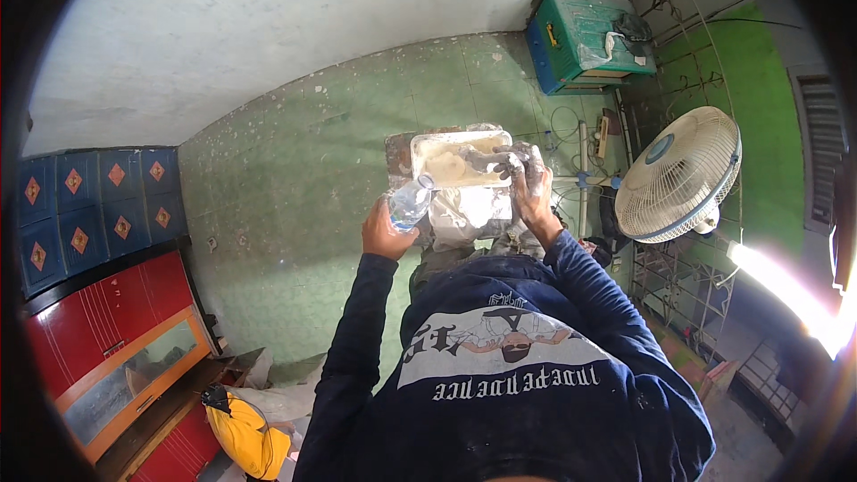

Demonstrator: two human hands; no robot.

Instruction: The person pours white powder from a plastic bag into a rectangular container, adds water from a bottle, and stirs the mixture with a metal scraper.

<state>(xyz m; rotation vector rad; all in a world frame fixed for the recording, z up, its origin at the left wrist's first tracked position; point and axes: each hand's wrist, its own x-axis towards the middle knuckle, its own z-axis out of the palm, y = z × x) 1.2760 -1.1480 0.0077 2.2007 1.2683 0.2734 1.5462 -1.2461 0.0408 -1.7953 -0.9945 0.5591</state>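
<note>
My left hand (389, 230) is wrapped around a clear plastic bottle (411, 203), tilted with its mouth end toward a white rectangular tray (416, 162). A pale cream-coloured mass (442, 161) lies in the tray; whether it is powder or paste I cannot tell. White-smeared, my right hand (534, 186) is at the tray's right end, its fingers closed. From them a grey, powder-caked elongated thing (482, 159) reaches over the tray; its kind is unclear. A crumpled whitish sheet or bag (460, 214) lies just in front of the tray, close to my legs.
A white fan (680, 174) stands at right, near a lit tube lamp (786, 290) and a metal rack (678, 277). A green cabinet (589, 36) is at the far right. Red cabinets (116, 321) and a yellow cloth (254, 437) are at left. The green tiled floor (295, 178) is spattered white.
</note>
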